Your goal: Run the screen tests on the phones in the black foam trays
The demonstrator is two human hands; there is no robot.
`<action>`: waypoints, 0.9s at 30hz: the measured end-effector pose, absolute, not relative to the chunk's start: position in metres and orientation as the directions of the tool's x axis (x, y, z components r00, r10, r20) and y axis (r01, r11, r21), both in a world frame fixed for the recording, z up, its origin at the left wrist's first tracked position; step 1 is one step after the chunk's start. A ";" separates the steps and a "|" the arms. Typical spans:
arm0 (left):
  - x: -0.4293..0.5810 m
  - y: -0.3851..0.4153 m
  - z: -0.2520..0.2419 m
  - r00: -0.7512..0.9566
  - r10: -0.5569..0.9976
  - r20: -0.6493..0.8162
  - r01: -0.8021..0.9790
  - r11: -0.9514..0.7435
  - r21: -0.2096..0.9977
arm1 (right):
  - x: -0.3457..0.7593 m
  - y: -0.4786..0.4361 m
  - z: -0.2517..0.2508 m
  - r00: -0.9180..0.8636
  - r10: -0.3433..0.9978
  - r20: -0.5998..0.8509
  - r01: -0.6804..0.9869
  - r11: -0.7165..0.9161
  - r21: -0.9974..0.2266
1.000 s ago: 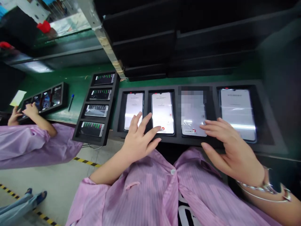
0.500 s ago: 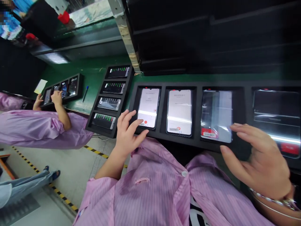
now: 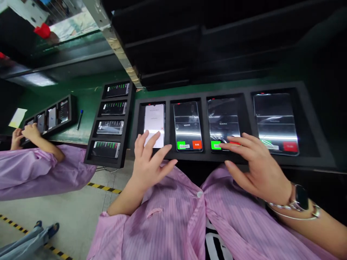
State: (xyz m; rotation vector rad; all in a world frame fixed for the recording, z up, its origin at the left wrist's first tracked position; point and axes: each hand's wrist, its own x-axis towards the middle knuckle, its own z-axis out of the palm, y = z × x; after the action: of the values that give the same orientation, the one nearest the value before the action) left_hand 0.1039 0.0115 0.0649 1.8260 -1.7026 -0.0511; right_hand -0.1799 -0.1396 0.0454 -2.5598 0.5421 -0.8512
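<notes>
A long black tray (image 3: 189, 159) in front of me has several smartphones lying face up in its slots. My left hand (image 3: 150, 159) is spread over the lower part of the leftmost phone (image 3: 154, 115), whose screen is white. Beside it lies a phone with a dark screen (image 3: 187, 121) and green and red buttons. My right hand (image 3: 257, 166) hovers with fingers stretched over the third phone (image 3: 223, 115), a fingertip near its green button; whether it touches I cannot tell. The rightmost phone (image 3: 275, 119) also shows a dark screen, with its red button at the lower right.
A second black tray (image 3: 92, 124) with several phones stands left of mine. Farther left, a co-worker's hands (image 3: 32, 133) are at another phone tray (image 3: 72, 108). A blue pen (image 3: 80, 120) lies on the green table (image 3: 89, 99). A metal post (image 3: 116, 47) rises behind.
My right hand has moved left from beside the third phone to over its lower edge. The second and third phones' screens turned from light to dark with green and red buttons. The view shifted.
</notes>
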 end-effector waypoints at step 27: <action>0.148 0.028 0.067 0.138 -0.883 0.449 -0.989 -0.101 0.107 | -0.235 -0.170 0.052 0.487 -0.703 0.519 -0.402 -0.708 -0.581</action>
State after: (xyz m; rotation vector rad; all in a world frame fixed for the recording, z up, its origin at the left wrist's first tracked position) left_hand 0.1485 0.0281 0.0675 2.0452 -1.8003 0.3845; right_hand -0.2351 -0.1696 0.0521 -2.3538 0.9216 -1.0802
